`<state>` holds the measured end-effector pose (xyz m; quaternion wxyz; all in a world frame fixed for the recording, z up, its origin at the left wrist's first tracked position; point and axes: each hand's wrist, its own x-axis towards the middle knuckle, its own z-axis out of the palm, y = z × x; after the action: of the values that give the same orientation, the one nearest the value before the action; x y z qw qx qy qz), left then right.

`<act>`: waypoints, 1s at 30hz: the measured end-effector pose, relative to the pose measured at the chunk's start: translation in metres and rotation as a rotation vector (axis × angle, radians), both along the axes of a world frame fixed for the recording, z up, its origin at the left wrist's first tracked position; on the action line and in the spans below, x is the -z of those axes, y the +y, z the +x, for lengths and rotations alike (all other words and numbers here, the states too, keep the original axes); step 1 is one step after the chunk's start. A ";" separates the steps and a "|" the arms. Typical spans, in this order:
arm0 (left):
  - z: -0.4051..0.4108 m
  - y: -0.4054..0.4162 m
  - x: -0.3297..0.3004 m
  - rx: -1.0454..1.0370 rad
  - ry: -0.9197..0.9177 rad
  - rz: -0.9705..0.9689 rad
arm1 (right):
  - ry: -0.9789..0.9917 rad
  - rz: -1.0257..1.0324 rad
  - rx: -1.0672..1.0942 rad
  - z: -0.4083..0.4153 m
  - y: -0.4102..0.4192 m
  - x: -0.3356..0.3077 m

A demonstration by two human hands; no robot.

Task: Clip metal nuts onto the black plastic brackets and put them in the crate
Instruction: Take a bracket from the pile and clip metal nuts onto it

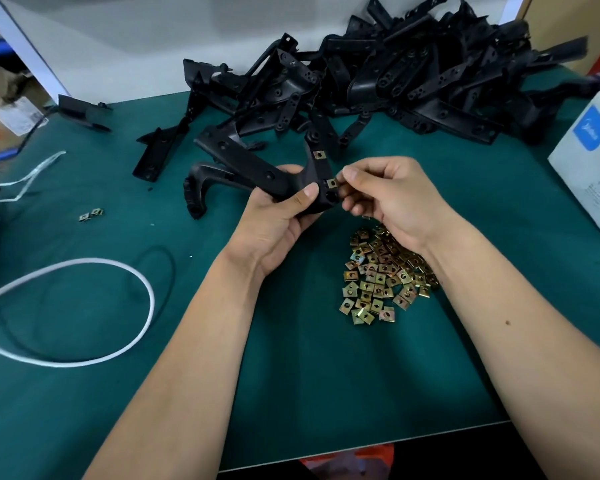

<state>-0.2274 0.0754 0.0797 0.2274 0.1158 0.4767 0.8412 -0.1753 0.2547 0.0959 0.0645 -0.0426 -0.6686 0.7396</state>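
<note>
on the green table point(84, 323), at the far side, lies the big heap of black brackets point(413, 74); to the right stands a white box point(589, 168); near left curls a white cable point(94, 271); above the table's middle my left hand point(278, 220) grips one bracket point(257, 168), thumb curled over it; my right hand point(385, 199) pinches a metal nut point(332, 183) at the bracket's edge; a second nut point(318, 154) is clipped farther up; loose nuts point(381, 275) are piled under my right wrist.

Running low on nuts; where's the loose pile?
The nut pile lies on the green mat, centre-right, under the right hand, near the white box.
</note>
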 end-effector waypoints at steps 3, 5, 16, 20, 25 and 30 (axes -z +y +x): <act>0.001 0.003 0.001 -0.065 0.028 0.005 | 0.047 0.082 0.056 0.000 -0.006 0.003; 0.001 0.003 0.002 -0.108 0.079 -0.038 | 0.078 0.164 0.092 -0.001 -0.010 0.004; 0.002 0.001 0.004 -0.093 0.200 -0.131 | 0.198 0.355 0.098 -0.003 -0.015 0.008; 0.003 0.001 0.004 -0.123 0.196 -0.163 | 0.208 0.417 0.114 -0.004 -0.016 0.011; 0.004 0.013 0.004 -0.271 0.243 -0.337 | 0.071 0.495 0.200 -0.008 -0.023 0.015; 0.008 0.010 0.002 -0.217 0.109 -0.208 | 0.113 0.516 0.200 -0.005 -0.009 0.009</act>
<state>-0.2197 0.0850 0.0774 0.1198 0.0851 0.5826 0.7994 -0.1800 0.2458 0.0871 0.1831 -0.0495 -0.8226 0.5361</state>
